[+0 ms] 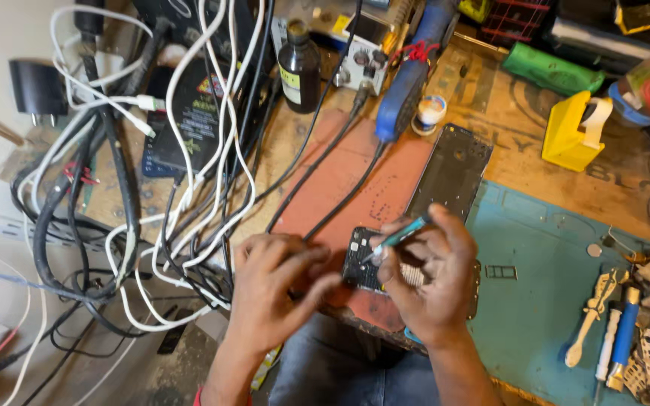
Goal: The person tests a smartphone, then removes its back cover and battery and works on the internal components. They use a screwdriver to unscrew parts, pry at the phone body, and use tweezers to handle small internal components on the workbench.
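Work is underway: the left hand [272,282] pinches the circuit board [361,259], the right hand [426,282] grips a teal tool [396,239]; phone frame [453,169] lies apart.

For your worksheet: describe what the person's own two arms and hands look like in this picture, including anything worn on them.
Both hands are bare: no gloves, rings or watch show on the left hand or the right hand. The forearms are bare too. A sliver of red fabric sits at the left arm's lower edge, perhaps a sleeve hem. The fingers carry no tape or coverings.
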